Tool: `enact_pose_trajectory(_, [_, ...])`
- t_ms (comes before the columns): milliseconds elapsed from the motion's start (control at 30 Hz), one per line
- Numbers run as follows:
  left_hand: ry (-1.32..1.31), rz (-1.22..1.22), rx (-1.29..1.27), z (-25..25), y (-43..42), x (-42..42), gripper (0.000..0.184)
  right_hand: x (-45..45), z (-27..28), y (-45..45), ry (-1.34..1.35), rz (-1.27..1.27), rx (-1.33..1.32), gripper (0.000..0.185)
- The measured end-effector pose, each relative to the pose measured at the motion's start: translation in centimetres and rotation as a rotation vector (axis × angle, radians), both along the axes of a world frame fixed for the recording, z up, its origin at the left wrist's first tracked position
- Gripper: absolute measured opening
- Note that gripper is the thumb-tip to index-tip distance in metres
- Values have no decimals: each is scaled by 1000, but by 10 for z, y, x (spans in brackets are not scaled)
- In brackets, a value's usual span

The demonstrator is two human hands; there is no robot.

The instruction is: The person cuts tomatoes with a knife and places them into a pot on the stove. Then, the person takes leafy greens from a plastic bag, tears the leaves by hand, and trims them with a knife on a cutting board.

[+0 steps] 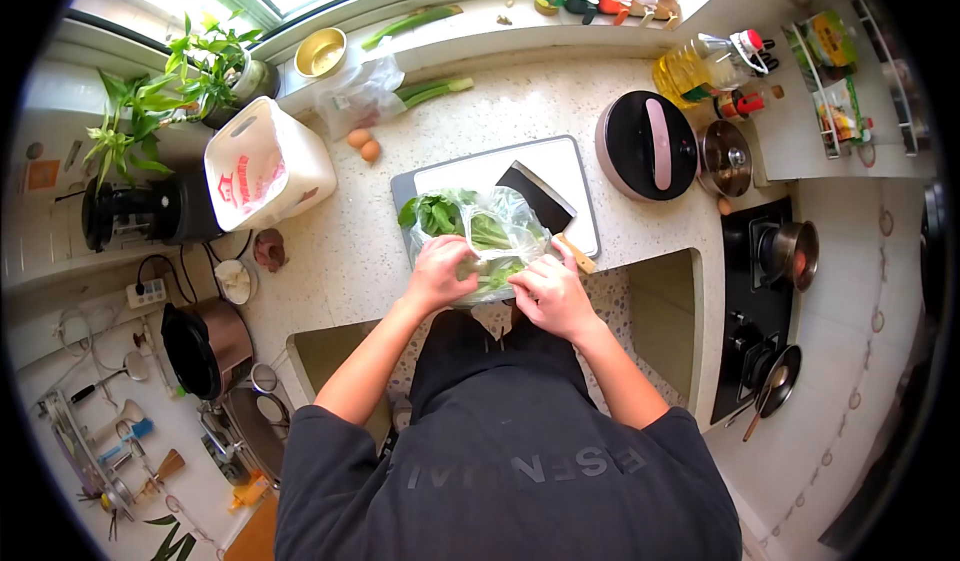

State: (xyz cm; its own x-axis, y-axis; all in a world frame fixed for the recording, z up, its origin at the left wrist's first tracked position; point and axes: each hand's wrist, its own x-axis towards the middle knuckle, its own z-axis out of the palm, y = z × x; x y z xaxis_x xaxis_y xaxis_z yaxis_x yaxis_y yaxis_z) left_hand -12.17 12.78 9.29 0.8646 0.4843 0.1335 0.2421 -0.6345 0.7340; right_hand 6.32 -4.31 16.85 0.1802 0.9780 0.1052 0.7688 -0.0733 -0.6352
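A clear plastic bag (515, 216) of leafy greens (438, 215) lies over the front of a white cutting board (455, 176) with a grey rim. My left hand (441, 274) grips the bag's near left side with curled fingers. On its near right side, my right hand (550, 291) has its fingers closed on the plastic too. Some leaves stick out of the bag at the left, while stems show through the film. Behind the bag rests a cleaver (538, 198) with a dark blade, its wooden handle (577, 253) just beyond my right hand.
Left of the board are two eggs (365, 145), a white bin (270, 166) and a bag with scallions (435, 91). A black-lidded cooker (648, 146) and an oil bottle (690, 69) stand right. Further right is a stove (755, 301) with pans.
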Motion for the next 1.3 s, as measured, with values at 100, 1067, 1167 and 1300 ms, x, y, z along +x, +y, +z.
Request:
enact_pose_trajectory(100, [-71, 37, -246, 29, 7, -10, 29, 1, 5, 2, -7, 29, -17, 12])
enact_pose_trajectory(1067, [213, 154, 120, 14, 136, 51, 28, 38, 30, -70, -106, -5, -260, 10])
enact_pose_trajectory(1167, [296, 76, 133, -24, 132, 70, 30, 42, 32, -76, -97, -34, -260, 10])
enact_pose_trajectory(1300, [352, 7, 58, -67, 127, 87, 29, 38, 31, -77, -63, -62, -202, 10])
